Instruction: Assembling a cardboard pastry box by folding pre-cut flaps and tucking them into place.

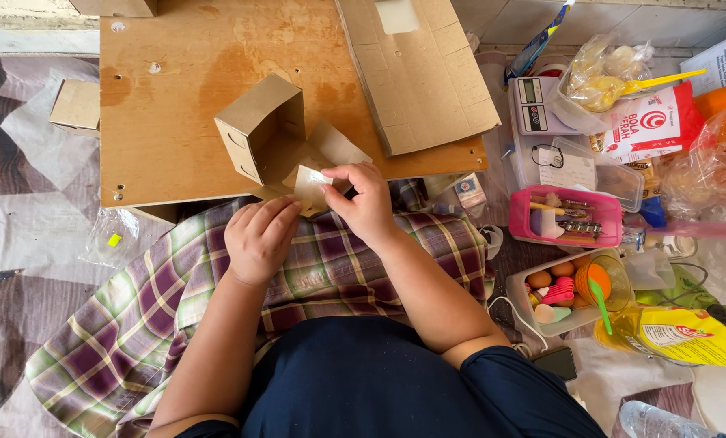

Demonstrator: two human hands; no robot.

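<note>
Both forearms reach forward from the dark blue shirt over a plaid cloth [135,324] draped across the lap, elbows bent outward, wrists meeting at the near edge of the wooden board [168,122]. That board, a low brown panel with screw holes and a darker stain, lies on a patterned floor covering of grey and purple triangles.

On the board's far right part rests a large flattened cardboard sheet [420,73]. Past the board's right edge the floor is crowded: a clear tub [541,304] of coloured items, a pink basket [564,217] of small tools, a kitchen scale [533,105], and bags of food. Off the board's left edge sits a small folded box [75,105].

Near the board's front edge stands a half-assembled cardboard box [261,130], open side facing the person, its loose flaps trailing toward the hands.

The right hand [363,203] pinches a small cardboard flap [310,185] between thumb and fingertips, clamped on its edge. The left hand [259,239] lies just below the flap with fingers curled together; whether they grip the flap's underside cannot be told.
</note>
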